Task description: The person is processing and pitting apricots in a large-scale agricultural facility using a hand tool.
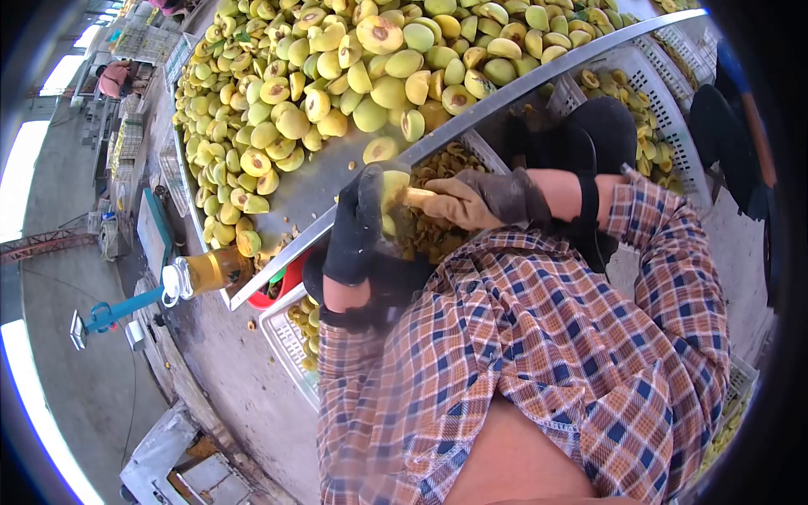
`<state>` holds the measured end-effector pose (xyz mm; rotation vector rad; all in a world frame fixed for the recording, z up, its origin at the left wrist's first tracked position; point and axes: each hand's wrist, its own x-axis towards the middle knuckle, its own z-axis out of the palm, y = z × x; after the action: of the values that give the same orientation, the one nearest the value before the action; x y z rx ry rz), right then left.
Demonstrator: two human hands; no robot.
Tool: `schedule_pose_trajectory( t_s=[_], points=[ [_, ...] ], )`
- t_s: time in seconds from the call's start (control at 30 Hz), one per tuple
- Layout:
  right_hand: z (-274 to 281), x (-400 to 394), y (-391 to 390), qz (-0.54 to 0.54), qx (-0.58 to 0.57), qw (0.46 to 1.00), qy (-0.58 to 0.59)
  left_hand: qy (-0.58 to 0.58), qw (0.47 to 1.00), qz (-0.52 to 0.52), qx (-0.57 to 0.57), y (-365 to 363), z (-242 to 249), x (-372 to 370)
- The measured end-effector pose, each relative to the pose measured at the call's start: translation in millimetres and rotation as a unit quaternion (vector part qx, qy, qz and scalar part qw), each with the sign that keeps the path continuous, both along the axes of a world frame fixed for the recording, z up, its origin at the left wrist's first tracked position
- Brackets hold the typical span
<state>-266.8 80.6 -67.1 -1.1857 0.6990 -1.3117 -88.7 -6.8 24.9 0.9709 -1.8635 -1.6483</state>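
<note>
My left hand (358,223), in a black glove, is closed on a yellow-green fruit half (393,187) that looks like plum or apricot. Wrapped round a short wooden handle (418,197) is my right hand (471,202), in a brown glove. The handle's end points at the fruit in my left hand; the working tip of the tool is hidden. Both hands are close together over a crate of cut fruit pieces (450,162), beside the metal rim of the table (471,118).
Halved fruit (295,109) is heaped on the metal table (324,172). A jar of amber liquid (210,271) stands at its left corner, near a red container (290,278). White crates (286,337) hold more fruit. Another person (115,80) is in the background.
</note>
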Motion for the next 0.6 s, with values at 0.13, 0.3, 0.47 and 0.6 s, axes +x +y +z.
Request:
schedule_pose_trajectory(
  t_s=[0.13,0.3,0.47,0.6],
  points=[
    [91.4,-36.7,-8.6,0.214,0.275,0.937,0.013,0.079,0.99,0.087,0.073,15.5,6.6,-9.8],
    [87.2,-4.2,14.0,0.192,0.368,0.91,-0.012,0.094,0.988,0.096,0.07,9.7,2.9,-10.2],
    [101.6,-5.7,11.8,0.255,0.384,0.883,-0.09,0.004,0.982,0.037,-0.183,5.8,21.0,-12.3],
    [83.9,-6.4,14.0,0.364,0.368,0.811,-0.273,0.105,0.991,0.027,0.072,3.1,20.2,-7.9]
  ],
)
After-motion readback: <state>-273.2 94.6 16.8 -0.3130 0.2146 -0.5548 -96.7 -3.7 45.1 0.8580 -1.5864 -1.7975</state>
